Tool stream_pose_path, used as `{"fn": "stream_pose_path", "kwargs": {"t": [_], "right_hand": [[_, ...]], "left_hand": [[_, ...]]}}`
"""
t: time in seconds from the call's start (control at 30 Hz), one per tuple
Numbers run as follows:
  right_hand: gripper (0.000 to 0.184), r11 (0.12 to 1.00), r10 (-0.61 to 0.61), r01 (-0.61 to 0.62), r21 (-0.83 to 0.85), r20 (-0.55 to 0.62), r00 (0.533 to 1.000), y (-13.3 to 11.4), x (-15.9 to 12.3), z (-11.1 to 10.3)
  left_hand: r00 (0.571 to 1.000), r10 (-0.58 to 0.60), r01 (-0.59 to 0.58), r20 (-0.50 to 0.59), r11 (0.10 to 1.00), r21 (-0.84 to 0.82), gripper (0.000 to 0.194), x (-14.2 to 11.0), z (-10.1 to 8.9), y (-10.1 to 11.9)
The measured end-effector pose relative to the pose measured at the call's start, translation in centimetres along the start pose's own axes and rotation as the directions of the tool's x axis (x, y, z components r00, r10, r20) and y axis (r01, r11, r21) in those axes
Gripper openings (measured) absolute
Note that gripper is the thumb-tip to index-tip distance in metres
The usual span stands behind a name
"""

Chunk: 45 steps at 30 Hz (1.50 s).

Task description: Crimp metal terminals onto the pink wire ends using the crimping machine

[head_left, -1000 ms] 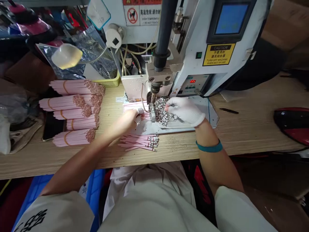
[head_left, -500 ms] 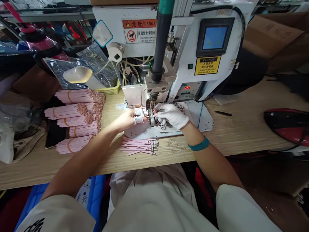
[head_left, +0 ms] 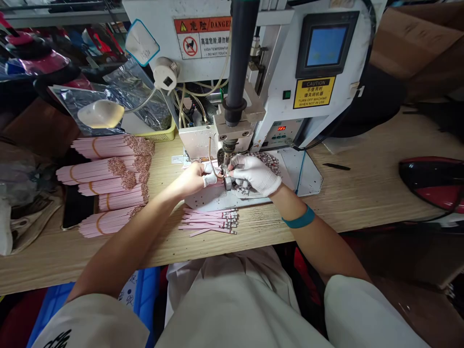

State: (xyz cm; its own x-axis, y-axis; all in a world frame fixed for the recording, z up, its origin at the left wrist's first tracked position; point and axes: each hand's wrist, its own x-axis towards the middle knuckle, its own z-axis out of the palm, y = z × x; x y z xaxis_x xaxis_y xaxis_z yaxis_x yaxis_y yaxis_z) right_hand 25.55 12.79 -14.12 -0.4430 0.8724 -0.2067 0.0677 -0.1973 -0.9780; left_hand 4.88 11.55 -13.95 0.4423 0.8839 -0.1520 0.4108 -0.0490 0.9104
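While both hands pinch together under the steel head [head_left: 227, 149] of a white bench machine [head_left: 281, 82], loose pink strips [head_left: 209, 221] lie just below on the wooden bench [head_left: 362, 193].
From the head camera, the bare left hand [head_left: 190, 179], with a white cot on one finger [head_left: 209, 180], and the white-gloved right hand [head_left: 255, 174] are curled nearly closed, fingers almost meeting; what they grip is too small to tell. A pile of small speckled pieces [head_left: 266, 162] sits on a white plate [head_left: 304, 174], and rubber-banded pink bundles [head_left: 105, 169] lie left.
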Motion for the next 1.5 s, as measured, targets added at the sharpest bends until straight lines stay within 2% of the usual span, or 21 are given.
{"fn": "stream_pose_path", "kwargs": {"t": [0.17,0.63,0.9,1.0,1.07,1.13,1.2,1.23,1.27,1.3,1.37,1.43,1.5], "right_hand": [[0.011,0.999,-0.040,0.040,0.019,-0.017,0.999,0.3,0.1,0.0],[0.016,0.997,-0.027,0.028,0.067,-0.008,1.000,0.1,0.0,-0.2],[0.019,0.997,-0.038,0.039,0.070,-0.015,0.999,-0.1,0.0,0.2],[0.020,0.999,-0.034,0.034,0.017,-0.011,0.999,-0.4,-0.2,-0.3],[0.018,0.992,-0.074,0.067,-0.109,-0.061,0.995,-0.7,-0.6,-1.4],[0.016,0.935,-0.182,0.126,-0.331,-0.143,0.973,-1.1,-1.1,-2.8],[0.014,0.819,-0.285,0.152,-0.554,-0.163,0.945,-1.3,-1.4,-4.1],[0.013,0.756,-0.312,0.155,-0.636,-0.142,0.940,-1.3,-1.5,-4.5],[0.013,0.698,-0.320,0.161,-0.698,-0.103,0.942,-1.3,-1.6,-4.8],[0.013,0.646,-0.316,0.172,-0.744,-0.056,0.947,-1.2,-1.6,-5.0],[0.015,0.555,-0.318,0.187,-0.811,0.001,0.948,-0.9,-1.4,-4.8],[0.018,0.455,-0.340,0.159,-0.876,-0.006,0.940,-0.6,-1.2,-4.4],[0.019,0.367,-0.356,0.102,-0.924,-0.038,0.934,-0.4,-0.9,-3.9]], "left_hand": [[1.000,-0.012,0.011,-0.016,0.999,-0.050,0.028,0.1,0.1,-0.2],[0.997,-0.070,0.069,-0.012,0.993,-0.094,0.023,0.1,0.1,1.0],[0.997,-0.074,0.072,-0.017,0.993,-0.091,0.022,0.4,0.0,0.8],[0.998,-0.057,0.055,-0.023,0.997,-0.062,0.023,0.1,-0.1,0.8],[0.998,-0.054,0.054,0.013,0.998,0.028,0.024,-0.7,0.0,1.3],[0.991,-0.056,0.038,0.125,0.989,0.141,0.024,-1.9,0.3,2.0],[0.974,-0.061,0.001,0.220,0.965,0.264,0.022,-3.1,0.9,2.5],[0.977,-0.061,-0.014,0.203,0.937,0.348,0.021,-3.6,1.2,2.6],[0.989,-0.045,-0.021,0.139,0.897,0.442,0.023,-3.8,1.5,2.4],[0.999,-0.007,-0.020,0.047,0.840,0.542,0.025,-3.9,1.8,2.2],[0.986,0.128,-0.016,-0.109,0.716,0.698,0.028,-3.5,2.1,1.3],[0.962,0.233,-0.046,-0.139,0.643,0.764,0.029,-2.7,2.1,0.5],[0.967,0.235,-0.074,-0.102,0.638,0.767,0.024,-1.8,1.9,0.1]]}}
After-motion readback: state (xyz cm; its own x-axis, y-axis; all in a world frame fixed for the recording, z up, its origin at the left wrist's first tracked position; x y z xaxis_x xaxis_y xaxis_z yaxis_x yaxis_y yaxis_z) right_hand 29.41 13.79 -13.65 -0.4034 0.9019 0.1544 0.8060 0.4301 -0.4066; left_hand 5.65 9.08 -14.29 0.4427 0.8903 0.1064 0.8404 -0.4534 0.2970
